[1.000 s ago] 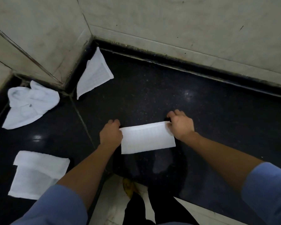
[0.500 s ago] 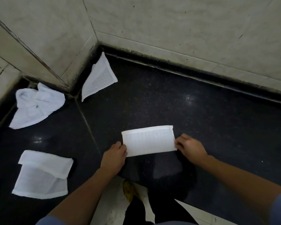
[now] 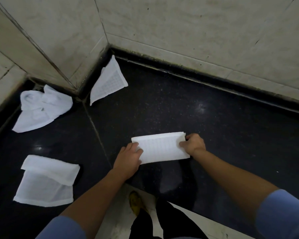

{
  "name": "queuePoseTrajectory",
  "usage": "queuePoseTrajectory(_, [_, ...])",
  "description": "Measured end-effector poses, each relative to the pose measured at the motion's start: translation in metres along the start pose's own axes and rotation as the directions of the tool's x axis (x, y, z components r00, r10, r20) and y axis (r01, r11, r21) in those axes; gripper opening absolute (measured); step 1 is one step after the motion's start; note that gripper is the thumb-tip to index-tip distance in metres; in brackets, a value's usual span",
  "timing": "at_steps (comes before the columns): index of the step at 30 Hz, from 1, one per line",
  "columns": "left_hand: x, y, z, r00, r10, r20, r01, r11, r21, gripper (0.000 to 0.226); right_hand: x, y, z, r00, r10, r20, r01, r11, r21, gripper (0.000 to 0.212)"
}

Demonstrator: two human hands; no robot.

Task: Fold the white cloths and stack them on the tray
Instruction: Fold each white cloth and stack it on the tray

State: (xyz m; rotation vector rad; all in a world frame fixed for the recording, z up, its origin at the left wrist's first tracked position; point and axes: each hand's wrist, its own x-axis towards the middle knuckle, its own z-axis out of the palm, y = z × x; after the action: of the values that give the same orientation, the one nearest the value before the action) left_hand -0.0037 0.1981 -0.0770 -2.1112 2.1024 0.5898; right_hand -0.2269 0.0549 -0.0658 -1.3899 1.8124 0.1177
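Lying flat, the folded white cloth (image 3: 160, 148) forms a gridded rectangle, left hand (image 3: 128, 159) and right hand (image 3: 194, 144) pinching its ends.

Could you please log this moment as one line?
folded cloth on black surface | left hand holds left end | right hand pinches right end | tray unseen

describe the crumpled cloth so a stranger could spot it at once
Find the tiled wall corner jutting over the black surface. Just left of it, at the wall's foot, lies the crumpled cloth. It alone is bunched and wrinkled; the triangular cloth right of the corner and the half-folded cloth nearer the viewer have straight edges.
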Motion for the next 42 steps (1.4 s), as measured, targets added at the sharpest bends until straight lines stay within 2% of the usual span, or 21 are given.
queuePoseTrajectory(3, [-0.006,-0.006,-0.004,0.997,-0.047,-0.053,0.044,0.998,-0.051,0.038,-0.009,-0.011,-0.009,0.992,0.045,0.121,-0.079,0.951,0.299,0.019])
queuePoseTrajectory(7, [-0.025,-0.025,-0.008,0.989,-0.127,-0.079,0.119,0.987,-0.106,0.035,-0.033,-0.044,0.002,0.970,-0.117,0.211,0.031,0.928,0.372,0.009])
queuePoseTrajectory(9, [-0.036,-0.036,-0.010,0.984,-0.171,-0.056,0.164,0.981,-0.107,0.034,-0.042,-0.064,0.024,0.958,-0.174,0.229,0.092,0.940,0.328,0.007])
queuePoseTrajectory(12, [-0.051,-0.047,-0.012,0.977,-0.209,-0.044,0.202,0.970,-0.136,0.033,-0.052,-0.087,0.061,0.950,-0.215,0.228,0.184,0.971,0.152,0.012])
queuePoseTrajectory(19, [-0.070,-0.066,-0.008,0.966,-0.259,-0.023,0.250,0.949,-0.193,0.032,-0.054,-0.101,0.113,0.931,-0.279,0.234,0.305,0.949,-0.085,0.014])
queuePoseTrajectory(22, [-0.066,-0.064,-0.011,0.972,-0.233,-0.033,0.222,0.953,-0.204,0.034,-0.055,-0.097,0.111,0.920,-0.323,0.222,0.351,0.931,-0.098,0.038])
queuePoseTrajectory(24, [-0.058,-0.057,-0.014,0.981,-0.185,-0.064,0.170,0.966,-0.195,0.037,-0.056,-0.085,0.102,0.878,-0.449,0.168,0.476,0.858,-0.193,0.029])
queuePoseTrajectory(25, [-0.051,-0.052,-0.015,0.986,-0.151,-0.076,0.136,0.975,-0.176,0.039,-0.054,-0.076,0.097,0.816,-0.566,0.119,0.574,0.768,-0.283,0.024])
queuePoseTrajectory(26, [-0.044,-0.045,-0.017,0.990,-0.115,-0.078,0.103,0.983,-0.152,0.042,-0.052,-0.066,0.091,0.718,-0.692,0.082,0.662,0.641,-0.389,0.024])
queuePoseTrajectory(27, [-0.037,-0.038,-0.019,0.994,-0.082,-0.069,0.072,0.989,-0.126,0.046,-0.048,-0.056,0.087,0.616,-0.784,0.078,0.706,0.505,-0.496,0.028])
queuePoseTrajectory(28, [-0.029,-0.032,-0.019,0.997,-0.052,-0.051,0.046,0.994,-0.101,0.050,-0.045,-0.047,0.083,0.555,-0.826,0.102,0.709,0.406,-0.577,0.037])
queuePoseTrajectory(29, [-0.022,-0.027,-0.019,0.999,-0.028,-0.023,0.026,0.997,-0.073,0.055,-0.042,-0.039,0.081,0.553,-0.816,0.167,0.696,0.344,-0.630,0.048])
queuePoseTrajectory(30, [-0.016,-0.023,-0.018,1.000,-0.011,0.014,0.012,0.999,-0.043,0.060,-0.039,-0.033,0.079,0.588,-0.772,0.242,0.686,0.316,-0.656,0.059])
queuePoseTrajectory(32, [-0.008,-0.023,-0.014,0.996,-0.002,0.086,0.002,1.000,0.011,0.065,-0.031,-0.022,0.075,0.675,-0.646,0.356,0.666,0.326,-0.671,0.071])
queuePoseTrajectory(33, [-0.006,-0.025,-0.011,0.994,-0.002,0.107,-0.001,1.000,0.030,0.067,-0.028,-0.019,0.072,0.680,-0.635,0.366,0.663,0.320,-0.677,0.073])
queuePoseTrajectory(38, [-0.005,-0.032,-0.003,0.991,0.008,0.135,-0.016,0.998,0.057,0.068,-0.017,-0.017,0.065,0.673,-0.598,0.435,0.677,0.260,-0.689,0.080])
queuePoseTrajectory(40, [-0.005,-0.029,-0.005,0.992,-0.009,0.129,0.004,0.999,0.045,0.068,-0.015,-0.024,0.061,0.627,-0.666,0.405,0.690,0.234,-0.685,0.077])
queuePoseTrajectory(42, [-0.008,-0.025,-0.007,0.996,-0.050,0.076,0.050,0.999,-0.005,0.064,-0.012,-0.039,0.058,0.562,-0.745,0.358,0.719,0.227,-0.657,0.065])
